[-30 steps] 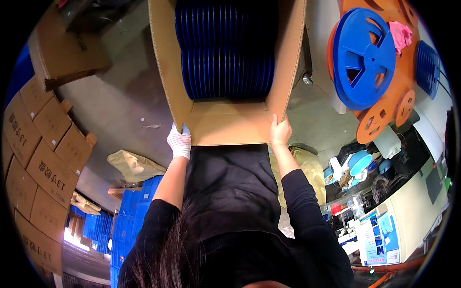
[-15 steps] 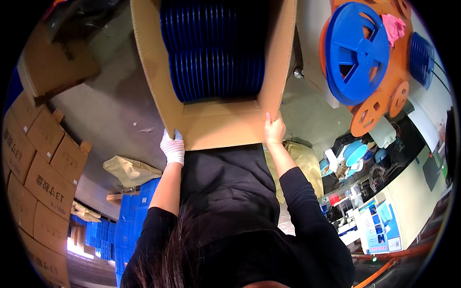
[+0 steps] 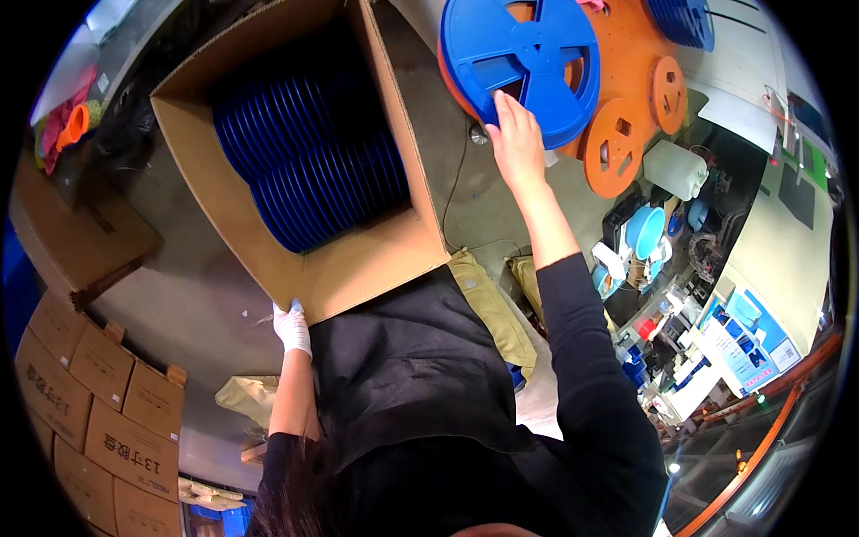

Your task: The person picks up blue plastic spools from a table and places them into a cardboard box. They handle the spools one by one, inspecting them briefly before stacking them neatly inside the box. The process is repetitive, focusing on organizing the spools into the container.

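Observation:
An open cardboard box (image 3: 358,265) stands tilted in front of me, holding two rows of dark blue plastic reels (image 3: 313,201) set on edge. My left hand (image 3: 293,329), in a white glove, grips the box's near left corner, its thumb on the rim and the other fingers hidden behind. My bare right hand (image 3: 519,143) is off the box, at the lower edge of a large blue reel (image 3: 546,76) on the right. Its fingers are stretched out over that reel's edge; I cannot tell whether they touch it.
Smaller orange discs (image 3: 614,148) and an orange surface (image 3: 626,63) lie by the large reel. Closed cartons (image 3: 125,438) are stacked at lower left. Tan sacks (image 3: 492,313) lie right of my apron. A cluttered bench with a light blue basin (image 3: 644,231) is at right.
My right hand has let go of the box and moved up to the large blue reel. My left hand keeps its hold. In view, the box has shifted left and turned.

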`<action>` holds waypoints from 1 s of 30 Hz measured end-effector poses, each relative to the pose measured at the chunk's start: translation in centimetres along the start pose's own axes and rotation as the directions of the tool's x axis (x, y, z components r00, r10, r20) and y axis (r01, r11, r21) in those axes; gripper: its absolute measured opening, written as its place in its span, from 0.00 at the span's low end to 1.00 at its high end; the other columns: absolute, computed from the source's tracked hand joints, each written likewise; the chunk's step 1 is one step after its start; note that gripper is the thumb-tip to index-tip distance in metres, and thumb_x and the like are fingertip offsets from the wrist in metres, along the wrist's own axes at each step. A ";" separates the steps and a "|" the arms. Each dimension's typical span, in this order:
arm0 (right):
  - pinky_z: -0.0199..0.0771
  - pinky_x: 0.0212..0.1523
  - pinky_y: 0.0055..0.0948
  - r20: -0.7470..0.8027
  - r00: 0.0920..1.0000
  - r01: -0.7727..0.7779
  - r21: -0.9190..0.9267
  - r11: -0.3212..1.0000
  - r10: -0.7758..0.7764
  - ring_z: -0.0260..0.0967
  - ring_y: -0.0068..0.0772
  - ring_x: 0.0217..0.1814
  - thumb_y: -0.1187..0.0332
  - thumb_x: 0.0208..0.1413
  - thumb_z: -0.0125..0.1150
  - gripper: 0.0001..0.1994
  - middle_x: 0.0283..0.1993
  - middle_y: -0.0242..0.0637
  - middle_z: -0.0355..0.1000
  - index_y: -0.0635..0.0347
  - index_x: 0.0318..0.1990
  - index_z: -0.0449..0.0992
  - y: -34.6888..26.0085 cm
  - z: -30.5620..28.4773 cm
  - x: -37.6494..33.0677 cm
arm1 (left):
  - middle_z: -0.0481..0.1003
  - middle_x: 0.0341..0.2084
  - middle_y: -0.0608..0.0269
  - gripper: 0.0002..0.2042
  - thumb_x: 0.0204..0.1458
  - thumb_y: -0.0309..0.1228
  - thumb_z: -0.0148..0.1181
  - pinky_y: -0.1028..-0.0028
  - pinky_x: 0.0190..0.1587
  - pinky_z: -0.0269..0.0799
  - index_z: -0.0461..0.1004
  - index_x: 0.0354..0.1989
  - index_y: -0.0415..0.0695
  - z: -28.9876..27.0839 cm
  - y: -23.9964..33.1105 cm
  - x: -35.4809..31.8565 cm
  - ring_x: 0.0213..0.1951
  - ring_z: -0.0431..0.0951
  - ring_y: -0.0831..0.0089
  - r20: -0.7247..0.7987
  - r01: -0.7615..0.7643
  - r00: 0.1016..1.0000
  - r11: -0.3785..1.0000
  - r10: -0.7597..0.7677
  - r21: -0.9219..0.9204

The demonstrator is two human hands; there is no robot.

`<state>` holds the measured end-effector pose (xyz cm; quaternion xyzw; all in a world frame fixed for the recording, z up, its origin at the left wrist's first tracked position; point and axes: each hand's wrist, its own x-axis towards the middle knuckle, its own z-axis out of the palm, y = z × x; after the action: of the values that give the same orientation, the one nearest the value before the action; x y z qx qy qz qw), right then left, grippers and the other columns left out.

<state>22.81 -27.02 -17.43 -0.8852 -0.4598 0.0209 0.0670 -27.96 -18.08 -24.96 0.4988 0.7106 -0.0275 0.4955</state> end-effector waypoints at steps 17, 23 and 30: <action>0.68 0.42 0.38 0.237 0.920 0.263 0.217 0.940 -0.312 0.66 0.42 0.43 0.76 0.41 0.67 0.21 0.39 0.38 0.67 0.59 0.46 0.70 -8.6 -10.4 -3.0 | 0.51 0.66 0.43 0.35 0.48 0.29 0.63 0.58 0.68 0.50 0.56 0.66 0.42 1.6 11.9 -7.3 0.67 0.53 0.50 -0.250 -0.447 0.812 0.837 0.527 0.315; 0.65 0.38 0.34 0.159 0.826 0.488 0.280 0.827 -0.541 0.65 0.36 0.40 0.74 0.47 0.57 0.14 0.38 0.35 0.67 0.61 0.45 0.73 -13.5 -13.5 -4.2 | 0.63 0.60 0.49 0.33 0.61 0.50 0.50 0.60 0.65 0.57 0.54 0.68 0.42 0.5 24.3 -2.0 0.62 0.63 0.59 0.330 0.171 0.892 0.444 0.309 -0.879; 0.67 0.56 0.35 0.079 0.725 0.655 0.229 0.720 -0.684 0.67 0.31 0.49 0.71 0.49 0.58 0.16 0.43 0.32 0.69 0.60 0.48 0.74 -16.3 -15.1 -4.6 | 0.72 0.53 0.50 0.22 0.58 0.41 0.56 0.56 0.60 0.68 0.67 0.57 0.41 -3.3 24.2 1.4 0.55 0.73 0.58 0.329 0.203 0.879 0.352 0.345 -0.914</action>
<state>8.47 -23.02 -0.36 -0.6435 -0.7490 0.1077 0.1152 -12.41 -3.21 -13.25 0.1364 0.4319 0.2833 0.8453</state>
